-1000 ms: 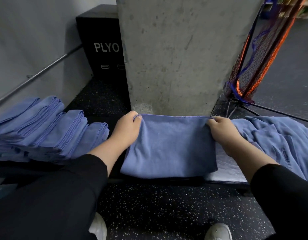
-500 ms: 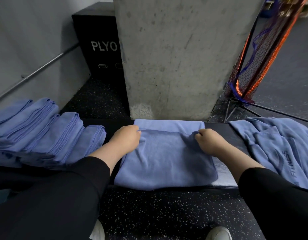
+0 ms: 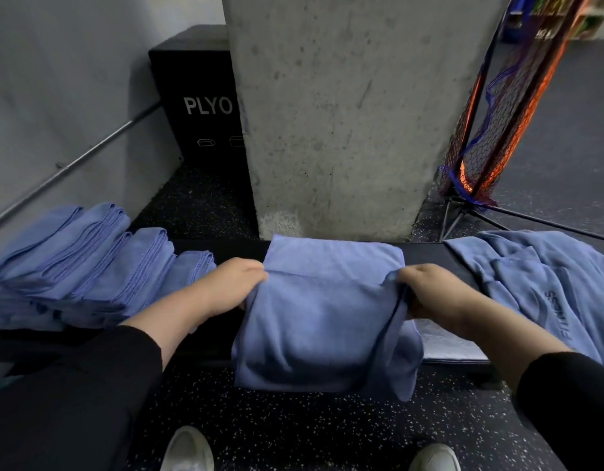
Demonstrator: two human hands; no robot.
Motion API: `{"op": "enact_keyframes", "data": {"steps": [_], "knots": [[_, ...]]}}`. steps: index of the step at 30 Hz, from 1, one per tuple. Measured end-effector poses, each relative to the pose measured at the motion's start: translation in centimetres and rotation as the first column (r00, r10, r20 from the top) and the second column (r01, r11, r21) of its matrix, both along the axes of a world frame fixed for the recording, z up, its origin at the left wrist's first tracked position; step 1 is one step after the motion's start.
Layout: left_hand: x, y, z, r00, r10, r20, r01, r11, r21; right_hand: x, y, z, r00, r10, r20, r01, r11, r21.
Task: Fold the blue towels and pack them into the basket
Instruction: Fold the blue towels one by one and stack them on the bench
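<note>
A blue towel [image 3: 322, 321] lies folded across the black bench [image 3: 426, 253] in front of me, its near part hanging over the bench's front edge. My left hand [image 3: 229, 287] grips the towel's left edge at the fold. At the right edge, my right hand [image 3: 429, 290] pinches a bunched corner. To the left, several folded blue towels [image 3: 90, 263] lean in a row. A heap of unfolded blue towels [image 3: 545, 287], one with printed lettering, lies at the right. No basket is in view.
A concrete pillar [image 3: 345, 113] rises right behind the bench. A black PLYO box [image 3: 198, 107] stands at the back left beside a grey wall with a metal rail [image 3: 73, 164]. An orange and blue net on a stand [image 3: 491, 130] is at the right. Speckled floor and my shoes lie below.
Both hands drew the towel's far edge toward me, making a fold that leaves a strip of the lower layer showing. The towel now hangs further over the bench's front edge.
</note>
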State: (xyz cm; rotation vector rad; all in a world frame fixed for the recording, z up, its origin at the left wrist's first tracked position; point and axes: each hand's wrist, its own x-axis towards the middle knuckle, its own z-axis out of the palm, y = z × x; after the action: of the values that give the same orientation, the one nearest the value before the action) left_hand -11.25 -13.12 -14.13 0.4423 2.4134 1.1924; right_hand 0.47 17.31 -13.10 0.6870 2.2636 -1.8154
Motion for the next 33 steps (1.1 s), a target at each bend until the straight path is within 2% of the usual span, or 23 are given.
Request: {"op": "enact_keyframes", "data": {"steps": [1,2,5,8,10,14,20,24,29,33], "knots": [[-0.4,0.2,0.1,0.997,0.061,-0.048,-0.059,0.997,0.047,-0.4,0.0,0.4,0.998,-0.058,-0.026,0.057,0.997,-0.044],[-0.9,0.5,0.2,0.986,0.116,-0.12,-0.11,0.992,0.055,-1.0,0.2,0.6,0.993,-0.111,-0.047,0.111,0.994,-0.02],[-2.1,2.1,-0.1,0.923,0.238,-0.302,-0.246,0.969,0.012,-3.3,1.2,0.4,0.964,-0.23,-0.131,0.253,0.948,0.195],[-3.4,3.7,-1.2,0.891,0.289,-0.35,-0.313,0.95,-0.015,-5.0,1.9,-0.9,0.961,-0.21,-0.182,0.263,0.901,0.346],[-4.0,4.3,-2.3,0.909,0.239,-0.341,-0.277,0.959,-0.065,-5.5,2.2,-2.1,0.981,-0.127,-0.147,0.181,0.871,0.456],[-4.4,4.6,-4.1,0.943,0.01,-0.332,-0.107,0.955,-0.277,-5.7,2.1,-3.6,0.999,-0.012,-0.03,0.029,0.764,0.644],[-4.0,3.8,-2.9,0.94,-0.138,-0.31,-0.028,0.878,-0.477,-5.4,1.3,-3.0,0.989,0.106,0.102,-0.147,0.661,0.736],[-3.0,2.5,-2.2,0.936,-0.214,-0.279,0.032,0.843,-0.537,-4.0,1.0,-3.1,0.987,0.142,0.071,-0.142,0.599,0.788],[-3.4,2.1,-2.5,0.94,-0.176,-0.292,0.009,0.869,-0.494,-3.9,1.9,-3.8,0.993,0.114,0.03,-0.094,0.609,0.788],[-4.8,3.1,-2.9,0.95,-0.08,-0.301,-0.091,0.853,-0.513,-5.1,3.2,-4.5,0.997,0.075,0.021,-0.063,0.621,0.781]]}}
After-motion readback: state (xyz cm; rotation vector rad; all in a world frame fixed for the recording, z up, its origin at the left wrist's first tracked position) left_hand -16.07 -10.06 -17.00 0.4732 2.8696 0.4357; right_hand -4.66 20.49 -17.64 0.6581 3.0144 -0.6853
